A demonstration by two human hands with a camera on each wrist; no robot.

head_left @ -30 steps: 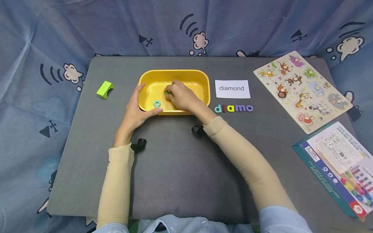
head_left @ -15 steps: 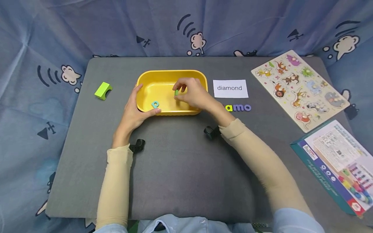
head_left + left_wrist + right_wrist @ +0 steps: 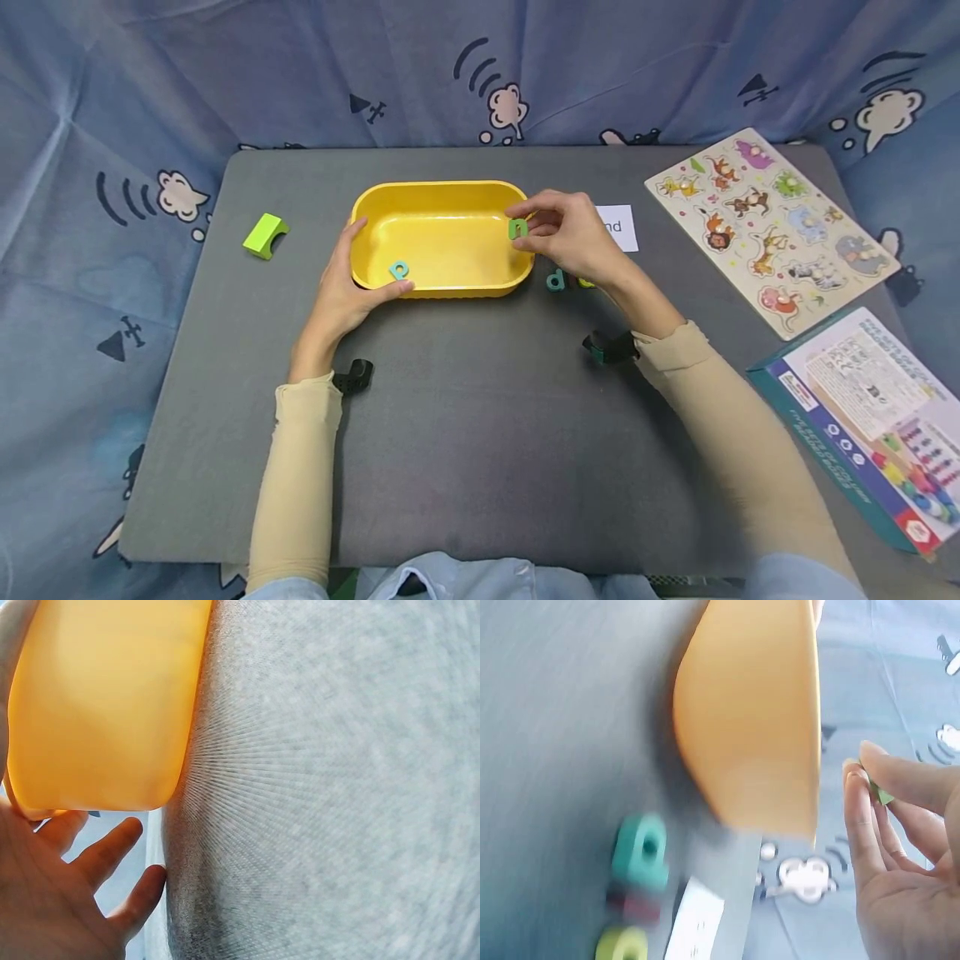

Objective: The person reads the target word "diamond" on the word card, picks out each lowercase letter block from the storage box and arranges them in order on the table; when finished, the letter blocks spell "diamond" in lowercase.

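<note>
My right hand (image 3: 573, 232) pinches a small green letter n (image 3: 517, 228) at the right rim of the yellow tray (image 3: 442, 193). In the right wrist view, only a sliver of the green letter (image 3: 883, 796) shows between thumb and fingers. My left hand (image 3: 341, 287) holds the tray's left front corner, thumb on the front rim and index finger along the left rim. A light blue letter (image 3: 399, 270) lies inside the tray. Under my right hand, a teal letter d (image 3: 555, 280) and part of a yellow letter (image 3: 586, 283) show; other letters are hidden.
A white card (image 3: 621, 227) is partly covered by my right hand. At right lie an animal puzzle board (image 3: 780, 242) and a boxed toy (image 3: 855, 425). A lime green arch block (image 3: 266, 236) sits at left. A patterned blue curtain (image 3: 420, 67) hangs behind the grey table (image 3: 450, 467).
My right hand has picked the green n off the tray floor, raised it and carried it right to the tray's right rim. My left hand stays at the tray's corner.
</note>
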